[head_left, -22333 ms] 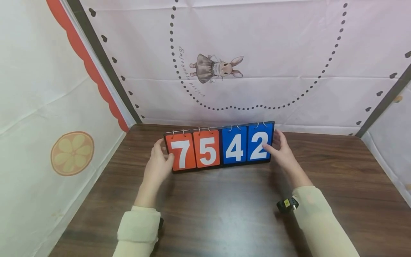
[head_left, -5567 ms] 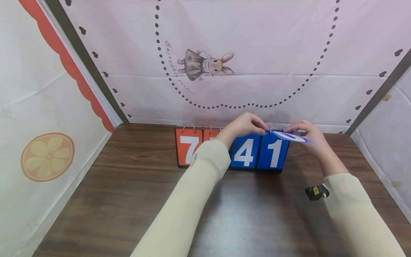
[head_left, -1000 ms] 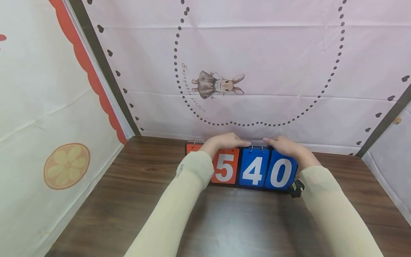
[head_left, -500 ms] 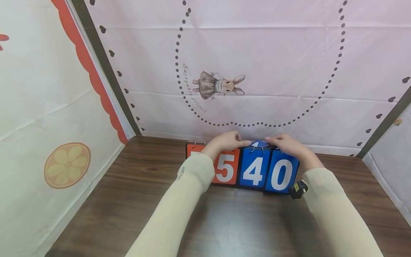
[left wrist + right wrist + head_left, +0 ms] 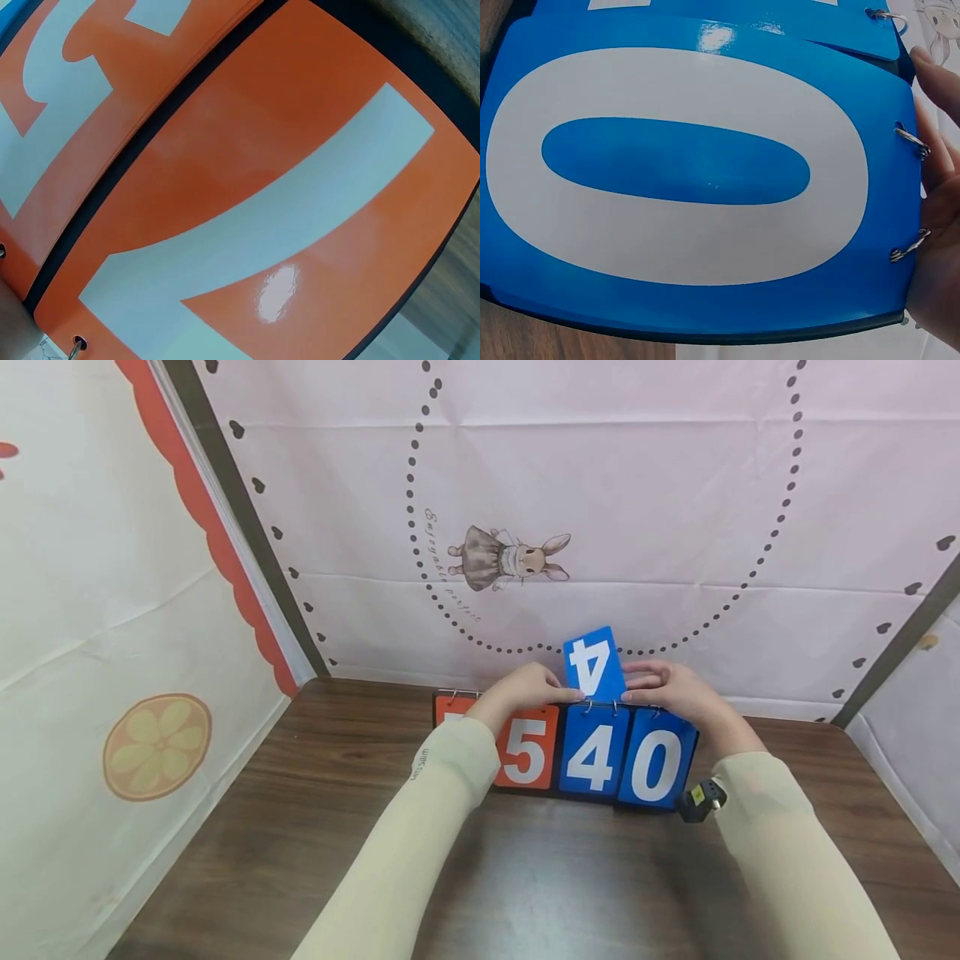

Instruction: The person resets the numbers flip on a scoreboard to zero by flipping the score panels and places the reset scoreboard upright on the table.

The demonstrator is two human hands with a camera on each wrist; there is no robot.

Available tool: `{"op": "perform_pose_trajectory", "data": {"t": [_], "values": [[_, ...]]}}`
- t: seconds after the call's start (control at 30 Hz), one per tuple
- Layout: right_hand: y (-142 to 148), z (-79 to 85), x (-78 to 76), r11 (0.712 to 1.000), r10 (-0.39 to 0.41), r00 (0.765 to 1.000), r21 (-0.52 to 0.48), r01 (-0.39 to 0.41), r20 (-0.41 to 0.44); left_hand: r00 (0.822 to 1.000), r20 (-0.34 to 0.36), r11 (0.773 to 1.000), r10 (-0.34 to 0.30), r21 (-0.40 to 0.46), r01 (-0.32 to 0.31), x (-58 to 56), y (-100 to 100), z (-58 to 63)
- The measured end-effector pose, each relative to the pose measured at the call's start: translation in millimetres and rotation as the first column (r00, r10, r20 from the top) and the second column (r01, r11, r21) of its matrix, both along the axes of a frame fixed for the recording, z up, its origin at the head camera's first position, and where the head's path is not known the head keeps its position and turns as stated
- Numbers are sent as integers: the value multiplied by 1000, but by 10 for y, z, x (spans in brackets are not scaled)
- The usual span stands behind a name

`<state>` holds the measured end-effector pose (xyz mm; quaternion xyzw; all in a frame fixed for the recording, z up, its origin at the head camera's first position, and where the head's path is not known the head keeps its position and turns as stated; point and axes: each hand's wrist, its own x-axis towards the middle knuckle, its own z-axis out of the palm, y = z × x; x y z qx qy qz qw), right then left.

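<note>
A tabletop flip scoreboard (image 5: 557, 752) with orange and blue number cards on metal rings stands near the back of the table. Its visible cards read 5, 4 and 0, and the left wrist view shows an orange 7 card (image 5: 300, 202). Above the top edge, a blue number card (image 5: 594, 662) stands up on its rings, its 4 upside down. My left hand (image 5: 525, 687) holds the top edge beside that card's left ring. At the card's lower right, my right hand (image 5: 667, 685) has thumb and fingers against its edge; the contact behind is partly hidden.
The brown wooden table (image 5: 300, 827) extends in front of the scoreboard. Close behind it rises a pale fabric wall (image 5: 637, 510) with a printed rabbit. Another fabric wall (image 5: 67, 635) bounds the left side.
The blue 4 card has swung up from behind the top edge to stand above it. My right fingers have risen slightly with it; the left hand stays put. Earlier, the last card changed from 2 to 0.
</note>
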<state>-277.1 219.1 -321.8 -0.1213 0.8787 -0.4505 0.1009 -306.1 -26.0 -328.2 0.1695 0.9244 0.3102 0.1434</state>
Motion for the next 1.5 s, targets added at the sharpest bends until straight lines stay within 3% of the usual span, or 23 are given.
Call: {"op": "perform_pose_trajectory", "data": {"t": [0.17, 0.4, 0.77, 0.97, 1.1, 1.2, 1.27, 1.5], "values": [[7, -11, 15, 998, -31, 999, -58, 31, -11, 999, -3, 993, -51, 108, 51, -18, -40, -4], [60, -40, 65, 998, -47, 993, -38, 43, -104, 990, -9, 954, -138, 267, 135, -29, -112, 0], [44, -67, 178, 999, -47, 971, -4, 47, -234, 986, -48, 937, -158, 309, 165, -28, -144, -9], [12, -89, 260, 999, -12, 951, -37, 1, -307, 976, -82, 925, -201, 312, 217, -23, -161, -6], [-6, -133, 308, 999, 31, 913, -2, -34, -408, 968, -90, 916, -235, 312, 251, -25, -171, -3], [-13, -176, 332, 996, 85, 853, 58, -65, -514, 964, -86, 915, -251, 304, 265, -19, -177, 4], [-17, -197, 349, 994, 107, 826, 83, -73, -553, 963, -81, 917, -257, 295, 270, -17, -178, 8], [-7, -278, 384, 987, 143, 771, 149, -62, -621, 958, -65, 923, -281, 254, 288, -13, -181, 13]]}}
